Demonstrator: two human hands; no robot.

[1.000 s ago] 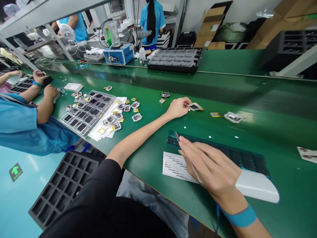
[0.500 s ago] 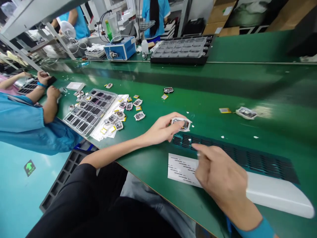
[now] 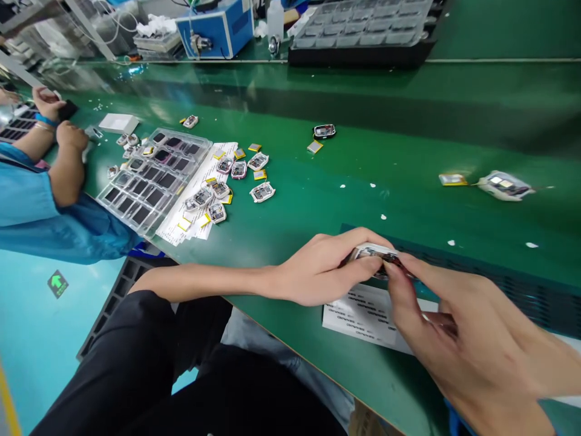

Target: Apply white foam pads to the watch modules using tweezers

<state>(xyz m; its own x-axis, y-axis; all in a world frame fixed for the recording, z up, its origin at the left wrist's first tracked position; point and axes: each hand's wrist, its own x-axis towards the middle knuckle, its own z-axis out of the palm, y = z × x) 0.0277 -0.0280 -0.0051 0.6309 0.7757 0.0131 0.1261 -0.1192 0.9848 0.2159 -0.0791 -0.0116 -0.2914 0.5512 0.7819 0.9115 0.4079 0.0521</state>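
Note:
My left hand point(image 3: 318, 269) grips a small white watch case point(image 3: 370, 249) with bare electronics inside, thumb on the near side and fingers behind. At the case's right end, the thumb and forefinger of my right hand point(image 3: 472, 321) pinch together over its dark edge. Whether a small piece lies between those fingertips is hidden. Under and behind both hands runs a dark sheet of black cut-out pieces point(image 3: 503, 278). A white printed label sheet point(image 3: 358, 315) lies just below the case, partly covered by my right hand.
Several opened watch cases point(image 3: 218, 191) with yellow-edged batteries lie left, beside a clear compartment tray point(image 3: 157, 181). One case with its battery point(image 3: 452, 180) lies right, another dark one point(image 3: 324, 131) farther back. A co-worker's arm point(image 3: 68, 163) rests at far left. A blue box point(image 3: 227, 30) stands behind.
My right hand has moved from over the black sheet to the watch case and closed on its right end. My left hand has brought the case lower. The view has tilted down.

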